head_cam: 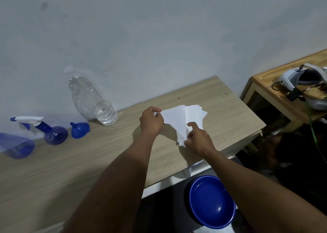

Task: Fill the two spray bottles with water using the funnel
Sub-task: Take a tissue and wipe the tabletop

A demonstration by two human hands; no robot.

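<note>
Two blue spray bottles stand at the table's far left: one (51, 132) with a white trigger head, the other (16, 145) partly cut off by the frame edge. A blue funnel (79, 130) lies beside them, and a clear water bottle (93, 102) stands against the wall. Far from these, my left hand (151, 121) pinches the upper corner of a white tissue stack (178, 122) on the table. My right hand (199, 139) grips the stack's lower edge.
The wooden table (70, 165) ends at right near the tissues. A blue basin (210, 201) holding some water sits below the table's front edge. A second wooden table (276, 84) at right carries a headset (300, 82) with cables.
</note>
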